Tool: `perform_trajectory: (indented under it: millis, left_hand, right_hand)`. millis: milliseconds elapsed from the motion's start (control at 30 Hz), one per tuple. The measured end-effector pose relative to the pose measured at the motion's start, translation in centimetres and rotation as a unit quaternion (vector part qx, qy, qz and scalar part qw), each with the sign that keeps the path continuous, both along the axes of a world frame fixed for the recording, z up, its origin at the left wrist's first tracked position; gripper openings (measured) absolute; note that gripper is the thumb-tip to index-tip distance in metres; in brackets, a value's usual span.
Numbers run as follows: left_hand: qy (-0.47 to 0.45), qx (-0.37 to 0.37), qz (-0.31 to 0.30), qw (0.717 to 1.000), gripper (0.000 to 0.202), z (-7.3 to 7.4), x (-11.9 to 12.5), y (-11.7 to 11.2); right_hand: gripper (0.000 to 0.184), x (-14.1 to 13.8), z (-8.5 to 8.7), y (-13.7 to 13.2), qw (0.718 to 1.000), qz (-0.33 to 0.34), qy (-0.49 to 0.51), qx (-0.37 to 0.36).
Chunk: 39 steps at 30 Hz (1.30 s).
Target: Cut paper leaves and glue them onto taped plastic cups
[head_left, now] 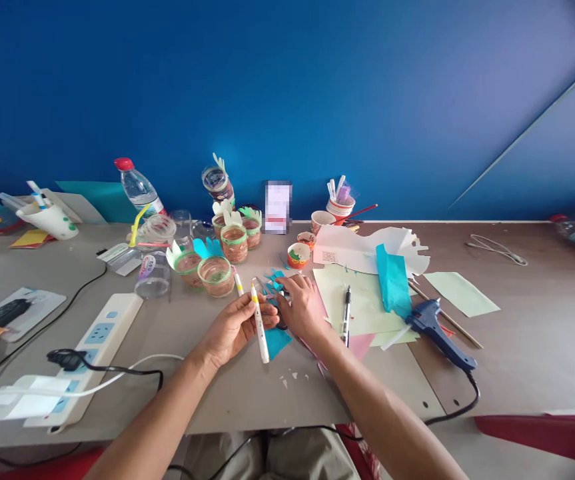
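Observation:
My left hand [234, 327] pinches a white marker [261, 337] with a yellow band, its tip pointing up and away from me. Close beside it, my right hand [303, 307] reaches over cut blue paper scraps [273, 283] with its fingers apart; whether it touches them I cannot tell. Dark loops that look like scissor handles [282, 321] show partly between the hands. Another yellow-banded marker [238, 283] lies just beyond my left fingers. Small cups with brown sides and green rims [216, 277] stand behind, some with paper petals. A blue paper piece [278, 343] lies below my hands.
Right of my hands lie pale green paper [334, 293], a black-and-white pen [347, 310] and a blue glue gun [440, 333] with its cord. A power strip [112, 327] with cables occupies the left. Behind are a red-capped bottle [140, 187], a phone [278, 207] and a blue wall [287, 100].

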<state>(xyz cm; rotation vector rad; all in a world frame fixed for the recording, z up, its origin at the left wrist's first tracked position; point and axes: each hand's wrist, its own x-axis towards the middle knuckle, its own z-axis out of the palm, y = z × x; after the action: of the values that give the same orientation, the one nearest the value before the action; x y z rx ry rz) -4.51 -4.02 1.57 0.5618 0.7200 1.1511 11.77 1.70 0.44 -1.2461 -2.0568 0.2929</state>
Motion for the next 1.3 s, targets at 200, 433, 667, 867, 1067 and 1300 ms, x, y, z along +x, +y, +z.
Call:
perform_trajectory:
  millis: [200,433,667,867,1067,1300]
  left_hand:
    - [-0.007,0.004,0.037,0.999,0.023,-0.2,-0.1,0.3]
    - [-0.005,0.003,0.076,0.997,0.02,0.1,0.2,0.5]
    - [0.028,0.014,0.048,0.998,0.024,0.5,0.2,0.4]
    - [0.019,0.046,0.018,0.999,0.024,0.5,-0.3,0.4]
    - [0.035,0.053,0.049,0.997,0.027,0.4,-0.7,0.3]
    - [0.122,0.065,0.013,0.99,0.037,0.6,-0.1,-0.1]
  right_hand:
    - [0.06,0.0,1.6,-1.0,0.984,0.164,0.024,0.063]
    - [0.074,0.0,2.2,-2.1,0.956,0.273,-0.083,0.073]
    - [0.05,0.1,2.4,-1.6,0.959,0.263,-0.069,0.077]
    - [0.053,0.0,2.6,-1.8,0.964,0.251,-0.061,0.059]
    - [0.059,1.1,1.7,-0.2,0.972,0.233,-0.003,-0.009]
    - [0.025,0.7,0.5,1.5,0.984,-0.01,-0.105,-0.142]
